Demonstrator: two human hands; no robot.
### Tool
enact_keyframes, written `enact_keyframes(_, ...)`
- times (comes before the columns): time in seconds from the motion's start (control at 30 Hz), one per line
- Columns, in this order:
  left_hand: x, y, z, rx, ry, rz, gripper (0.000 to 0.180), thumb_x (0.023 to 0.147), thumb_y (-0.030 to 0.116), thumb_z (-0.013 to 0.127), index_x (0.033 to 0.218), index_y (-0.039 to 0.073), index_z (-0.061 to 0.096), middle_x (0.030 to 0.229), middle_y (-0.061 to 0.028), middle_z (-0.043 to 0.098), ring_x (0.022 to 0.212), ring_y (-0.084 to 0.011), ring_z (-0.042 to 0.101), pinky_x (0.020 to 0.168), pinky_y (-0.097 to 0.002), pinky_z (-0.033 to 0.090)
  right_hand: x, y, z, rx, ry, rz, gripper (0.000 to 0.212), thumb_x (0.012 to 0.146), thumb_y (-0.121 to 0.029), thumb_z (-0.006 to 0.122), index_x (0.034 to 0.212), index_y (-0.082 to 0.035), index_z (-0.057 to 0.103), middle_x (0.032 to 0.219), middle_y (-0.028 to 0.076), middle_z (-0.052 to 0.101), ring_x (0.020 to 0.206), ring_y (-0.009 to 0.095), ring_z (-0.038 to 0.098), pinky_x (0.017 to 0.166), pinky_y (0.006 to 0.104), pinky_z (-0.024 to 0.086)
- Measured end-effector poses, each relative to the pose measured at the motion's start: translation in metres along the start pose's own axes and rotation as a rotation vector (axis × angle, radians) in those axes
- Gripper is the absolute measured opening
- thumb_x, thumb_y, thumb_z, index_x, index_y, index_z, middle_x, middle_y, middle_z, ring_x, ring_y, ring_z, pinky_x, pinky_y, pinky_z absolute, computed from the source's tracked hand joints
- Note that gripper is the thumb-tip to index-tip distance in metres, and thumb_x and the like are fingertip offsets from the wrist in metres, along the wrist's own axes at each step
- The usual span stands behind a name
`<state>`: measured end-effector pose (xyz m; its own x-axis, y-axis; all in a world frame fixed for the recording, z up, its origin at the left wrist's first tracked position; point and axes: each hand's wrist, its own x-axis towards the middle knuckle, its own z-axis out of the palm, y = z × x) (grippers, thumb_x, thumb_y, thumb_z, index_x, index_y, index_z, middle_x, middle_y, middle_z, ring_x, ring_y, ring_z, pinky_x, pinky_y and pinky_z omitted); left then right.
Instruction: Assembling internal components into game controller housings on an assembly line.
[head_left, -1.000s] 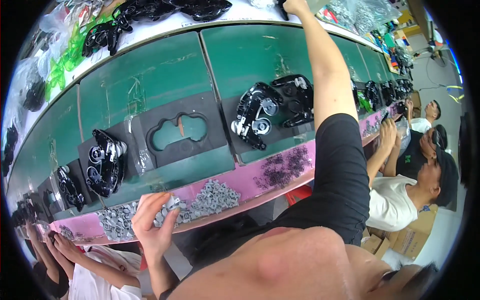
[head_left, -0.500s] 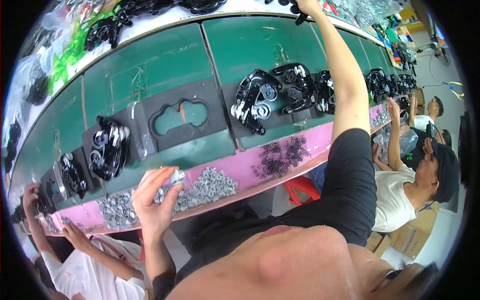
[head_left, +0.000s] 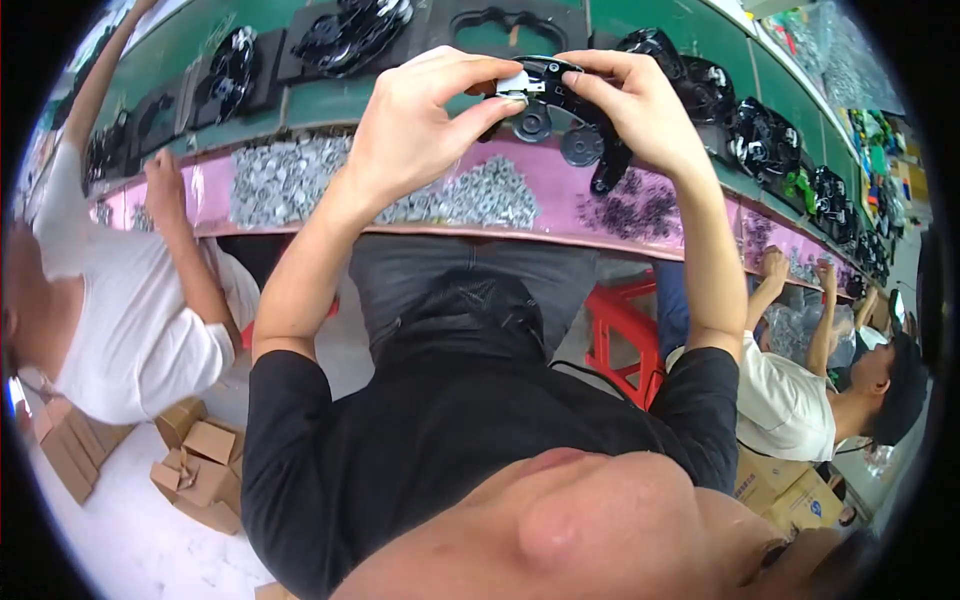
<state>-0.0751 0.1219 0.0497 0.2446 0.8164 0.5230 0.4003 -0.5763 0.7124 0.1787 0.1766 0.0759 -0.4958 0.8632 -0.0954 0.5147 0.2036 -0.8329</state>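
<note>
My left hand (head_left: 415, 125) pinches a small light grey plastic part (head_left: 514, 86) between thumb and fingertips. It holds the part against the upper left end of a black game controller shell (head_left: 566, 98). My right hand (head_left: 650, 115) grips that shell by its right side, thumb on the near face and fingers over the top edge. Two round grey pieces sit in the shell, and one of its handles points down. Below the hands lie a heap of small grey parts (head_left: 490, 195) and a scatter of tiny black parts (head_left: 635, 205) on a pink strip.
Behind my hands runs a green belt (head_left: 440, 95) bearing a dark foam tray (head_left: 560, 25) with a controller-shaped cutout. Other black controller shells (head_left: 350, 35) rest along it. Co-workers sit on both sides. A red stool (head_left: 620, 335) and cardboard boxes (head_left: 205, 460) are on the floor.
My right hand has come back from the far side of the bench and holds the controller shell before me. My left hand has brought the grey part up to it. The view has shifted.
</note>
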Motion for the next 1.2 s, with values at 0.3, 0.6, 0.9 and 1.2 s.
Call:
enact_keyframes(0.3,-0.052,0.009,-0.005,0.164,-0.054,-0.030,0.026,0.083,0.014,0.082,0.107,0.002,0.079,0.099,-0.0129,0.077,0.090,-0.0296,0.073,0.081,-0.0385,0.058,-0.046,-0.004,0.079,0.294,0.119,0.017,0.030,0.105,-0.013,0.064,0.127,0.007,0.070,0.108,0.005,0.075,0.097,0.007,0.064,0.089,0.0237,0.053)
enact_keyframes(0.6,-0.058,0.013,-0.012,0.349,-0.108,0.043,0.024,0.084,0.011,0.082,0.106,0.003,0.079,0.102,-0.0128,0.077,0.089,-0.0271,0.073,0.079,-0.0355,0.058,-0.055,-0.008,0.095,0.184,0.169,0.018,0.030,0.105,-0.014,0.063,0.124,0.007,0.071,0.105,0.007,0.077,0.095,0.008,0.065,0.087,0.0241,0.053)
enact_keyframes(0.9,-0.054,0.011,-0.015,0.163,-0.280,0.156,0.037,0.085,0.009,0.079,0.120,0.005,0.067,0.108,-0.0122,0.070,0.102,-0.0321,0.068,0.087,-0.0399,0.055,-0.063,0.006,0.089,0.374,0.035,0.008,0.035,0.104,-0.021,0.065,0.123,0.007,0.073,0.107,0.012,0.079,0.098,0.011,0.070,0.089,0.0258,0.055)
enact_keyframes(1.2,-0.065,0.019,-0.015,0.165,-0.262,0.052,0.012,0.083,0.011,0.080,0.090,0.002,0.074,0.095,-0.0109,0.077,0.089,-0.0317,0.073,0.080,-0.0401,0.057,-0.061,0.013,0.085,0.418,-0.107,0.073,0.033,0.106,-0.021,0.062,0.125,0.004,0.074,0.111,0.008,0.078,0.098,0.010,0.069,0.092,0.0246,0.054)
